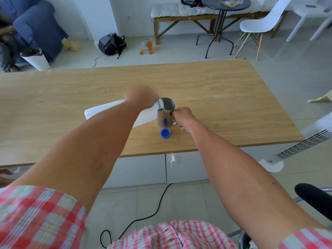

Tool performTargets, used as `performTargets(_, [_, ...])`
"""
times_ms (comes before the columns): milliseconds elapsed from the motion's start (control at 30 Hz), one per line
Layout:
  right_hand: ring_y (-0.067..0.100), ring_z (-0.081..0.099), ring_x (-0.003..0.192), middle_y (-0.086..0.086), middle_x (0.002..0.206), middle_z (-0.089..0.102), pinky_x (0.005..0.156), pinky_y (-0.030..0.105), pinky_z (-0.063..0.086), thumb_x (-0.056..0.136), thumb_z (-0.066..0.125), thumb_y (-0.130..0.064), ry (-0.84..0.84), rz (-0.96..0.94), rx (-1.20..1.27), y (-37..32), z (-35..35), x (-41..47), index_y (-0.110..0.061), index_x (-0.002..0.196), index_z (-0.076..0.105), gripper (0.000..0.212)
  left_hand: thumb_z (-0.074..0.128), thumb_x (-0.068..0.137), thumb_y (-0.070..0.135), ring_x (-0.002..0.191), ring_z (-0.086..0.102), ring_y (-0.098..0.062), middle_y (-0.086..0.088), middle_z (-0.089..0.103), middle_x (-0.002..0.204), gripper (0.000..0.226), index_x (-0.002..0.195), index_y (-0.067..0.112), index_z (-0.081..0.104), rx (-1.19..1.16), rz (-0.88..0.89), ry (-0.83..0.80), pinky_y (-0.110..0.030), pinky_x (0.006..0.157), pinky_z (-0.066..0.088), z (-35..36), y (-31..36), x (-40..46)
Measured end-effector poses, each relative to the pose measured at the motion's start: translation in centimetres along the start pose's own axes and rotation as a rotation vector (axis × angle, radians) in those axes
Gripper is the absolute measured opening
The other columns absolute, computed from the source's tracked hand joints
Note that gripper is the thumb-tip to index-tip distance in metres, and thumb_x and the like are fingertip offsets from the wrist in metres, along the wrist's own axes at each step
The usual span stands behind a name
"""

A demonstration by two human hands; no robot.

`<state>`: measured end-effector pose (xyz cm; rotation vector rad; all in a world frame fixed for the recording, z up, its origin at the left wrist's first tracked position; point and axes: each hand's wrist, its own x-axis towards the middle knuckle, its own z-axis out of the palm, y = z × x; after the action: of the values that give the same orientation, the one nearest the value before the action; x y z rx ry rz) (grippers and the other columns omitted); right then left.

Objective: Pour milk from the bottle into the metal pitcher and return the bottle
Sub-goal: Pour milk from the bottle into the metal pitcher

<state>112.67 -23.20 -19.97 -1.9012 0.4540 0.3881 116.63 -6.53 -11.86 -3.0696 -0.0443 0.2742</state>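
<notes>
Your table (pixel 206 83) is matt, light-grained wood. The pitcher (pixel 166 114) is shiny metal, mirroring the blue cap (pixel 165 133), which is smooth plastic. The bottle (pixel 107 110) is matt, translucent white plastic. Your sleeves are checked cloth.

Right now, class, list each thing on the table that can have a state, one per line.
White plastic milk bottle: uncapped, tipped, pouring.
Metal pitcher: upright, partly filled with milk.
Blue round bottle cap: off, lying on the table.
Left hand: grips the bottle.
Right hand: holds the pitcher's handle.
</notes>
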Motion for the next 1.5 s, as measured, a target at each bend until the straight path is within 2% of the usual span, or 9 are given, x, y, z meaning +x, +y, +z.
performTargets(167, [0.01, 0.029, 0.037, 0.007, 0.072, 0.051, 0.033, 0.015, 0.021, 0.097, 0.042, -0.004, 0.004, 0.002, 0.011, -0.05, -0.02, -0.07, -0.012, 0.083, 0.064, 0.027, 0.04, 0.097, 0.043, 0.064, 0.05, -0.023, -0.005, 0.057, 0.081, 0.037, 0.077, 0.015, 0.051, -0.003, -0.005, -0.005, -0.036, 0.066, 0.043, -0.09, 0.11, -0.05])
performTargets(367, [0.011, 0.03, 0.04, 0.007, 0.074, 0.053, 0.033, 0.015, 0.021, 0.096, 0.042, -0.004, 0.011, 0.009, 0.011, -0.11, 0.08, -0.02, -0.012, 0.085, 0.065, 0.027, 0.04, 0.098, 0.042, 0.064, 0.049, -0.023, -0.005, 0.056, 0.081, 0.035, 0.087, 0.014, 0.058, -0.008, -0.015, -0.021, -0.036, 0.066, 0.042, -0.24, 0.16, -0.19])
performTargets(500, [0.009, 0.029, 0.032, 0.009, 0.077, 0.055, 0.034, 0.014, 0.02, 0.095, 0.041, -0.004, 0.011, 0.016, 0.016, -0.06, 0.13, 0.09, -0.013, 0.084, 0.064, 0.027, 0.041, 0.098, 0.042, 0.067, 0.052, -0.023, -0.005, 0.055, 0.082, 0.035, 0.095, 0.014, 0.061, -0.004, -0.008, -0.023, -0.036, 0.067, 0.042, -0.35, 0.17, -0.27])
performTargets(567, [0.009, 0.028, 0.03, 0.01, 0.079, 0.057, 0.034, 0.013, 0.02, 0.094, 0.041, -0.003, 0.015, 0.019, 0.017, -0.04, 0.09, 0.12, -0.012, 0.085, 0.063, 0.026, 0.041, 0.098, 0.04, 0.071, 0.054, -0.024, -0.005, 0.055, 0.082, 0.034, 0.095, 0.014, 0.062, 0.0, -0.005, -0.019, -0.036, 0.069, 0.043, -0.37, 0.15, -0.29])
performTargets(867, [0.008, 0.029, 0.032, 0.01, 0.08, 0.059, 0.031, 0.012, 0.021, 0.095, 0.042, -0.003, 0.005, 0.018, 0.03, -0.1, -0.06, -0.11, -0.011, 0.086, 0.065, 0.026, 0.04, 0.098, 0.041, 0.064, 0.05, -0.022, -0.004, 0.057, 0.081, 0.036, 0.092, 0.014, 0.063, 0.014, -0.003, -0.012, -0.034, 0.065, 0.042, -0.2, 0.25, -0.15])
performTargets(1167, [0.006, 0.029, 0.028, 0.009, 0.079, 0.058, 0.031, 0.011, 0.02, 0.095, 0.042, -0.004, 0.013, 0.02, 0.018, -0.06, 0.08, 0.04, -0.013, 0.085, 0.065, 0.027, 0.041, 0.098, 0.039, 0.064, 0.049, -0.023, -0.005, 0.056, 0.081, 0.034, 0.092, 0.014, 0.062, 0.013, -0.004, -0.012, -0.035, 0.07, 0.045, -0.24, 0.26, -0.25])
performTargets(1300, [0.008, 0.03, 0.032, 0.008, 0.079, 0.059, 0.031, 0.012, 0.021, 0.095, 0.042, -0.004, 0.017, 0.023, 0.009, -0.05, 0.08, 0.06, -0.013, 0.082, 0.065, 0.028, 0.041, 0.098, 0.039, 0.064, 0.051, -0.023, -0.005, 0.056, 0.081, 0.033, 0.093, 0.014, 0.061, 0.022, 0.002, -0.01, -0.036, 0.069, 0.044, -0.28, 0.3, -0.3])
performTargets(1400, [0.006, 0.029, 0.029, 0.008, 0.078, 0.059, 0.031, 0.013, 0.02, 0.095, 0.041, -0.003, 0.016, 0.02, 0.008, -0.03, 0.11, 0.0, -0.013, 0.083, 0.065, 0.029, 0.04, 0.098, 0.039, 0.072, 0.055, -0.025, -0.005, 0.057, 0.082, 0.033, 0.095, 0.014, 0.061, 0.029, 0.0, -0.016, -0.037, 0.073, 0.045, -0.3, 0.32, -0.34])
performTargets(1500, [0.005, 0.029, 0.024, 0.007, 0.074, 0.056, 0.032, 0.011, 0.019, 0.096, 0.042, -0.003, 0.012, 0.022, 0.008, -0.1, 0.13, -0.11, -0.013, 0.085, 0.065, 0.027, 0.04, 0.098, 0.038, 0.069, 0.053, -0.024, -0.005, 0.057, 0.082, 0.032, 0.095, 0.014, 0.061, 0.028, 0.002, -0.017, -0.036, 0.071, 0.045, -0.35, 0.35, -0.37])
